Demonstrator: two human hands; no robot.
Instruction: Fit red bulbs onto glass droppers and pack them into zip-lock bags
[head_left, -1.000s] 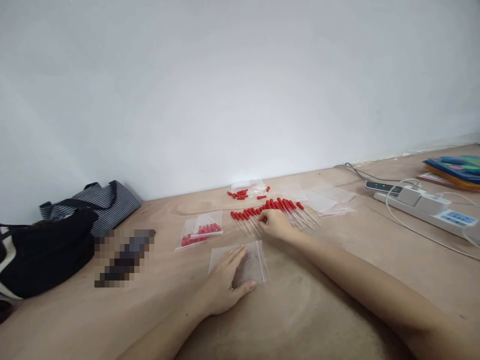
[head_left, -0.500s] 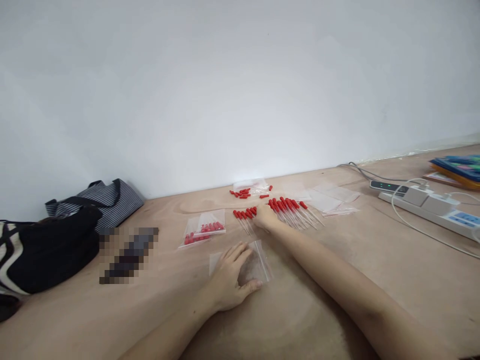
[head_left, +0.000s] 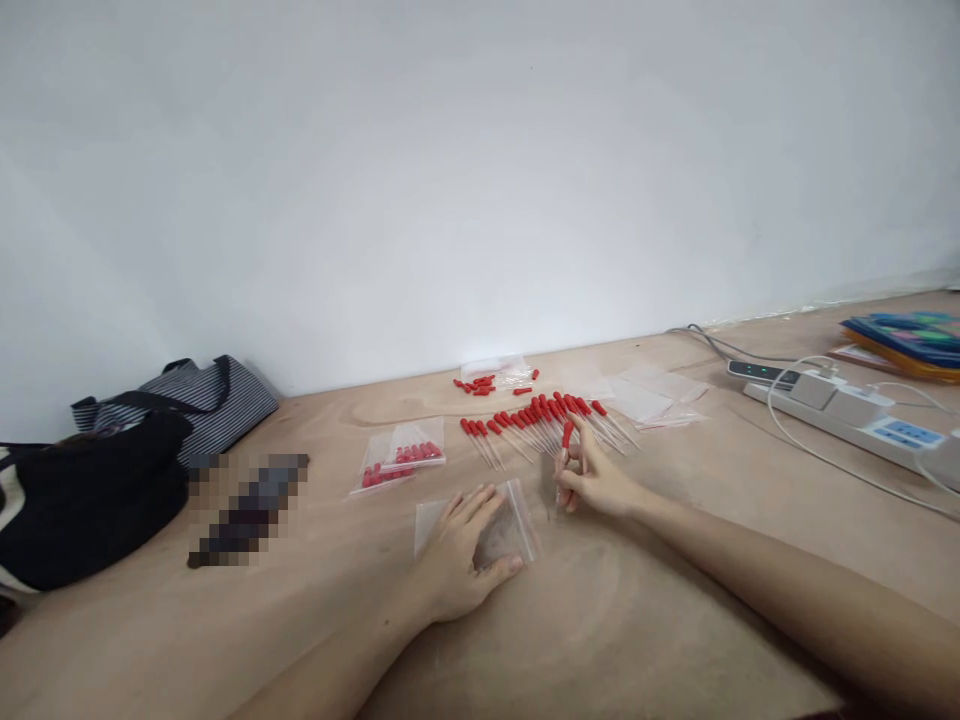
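My left hand [head_left: 459,555] lies flat with its fingers apart on a clear zip bag [head_left: 516,522], holding nothing in its grip. Closer to the row, my right hand [head_left: 600,482] pinches a dropper [head_left: 568,433] by its upper part; its red rubber bulb points up and the lower end is blurred. Behind it, several droppers with red bulbs and thin clear tubes [head_left: 525,430] rest side by side on the table. To the left are two overlapping zip bags [head_left: 381,462] with red-bulbed pieces inside.
Loose red bulbs [head_left: 480,386] lie near the wall beside a clear bag [head_left: 517,374]. Flat zip bags [head_left: 649,397] are at the back right. A power strip [head_left: 862,425] with cables stands right; a striped bag [head_left: 232,400] and a black bag [head_left: 97,510] sit left.
My right hand has drawn back from the row toward the right and nearer to me, with a dropper now visible in it. My left hand has stayed on the zip bag.
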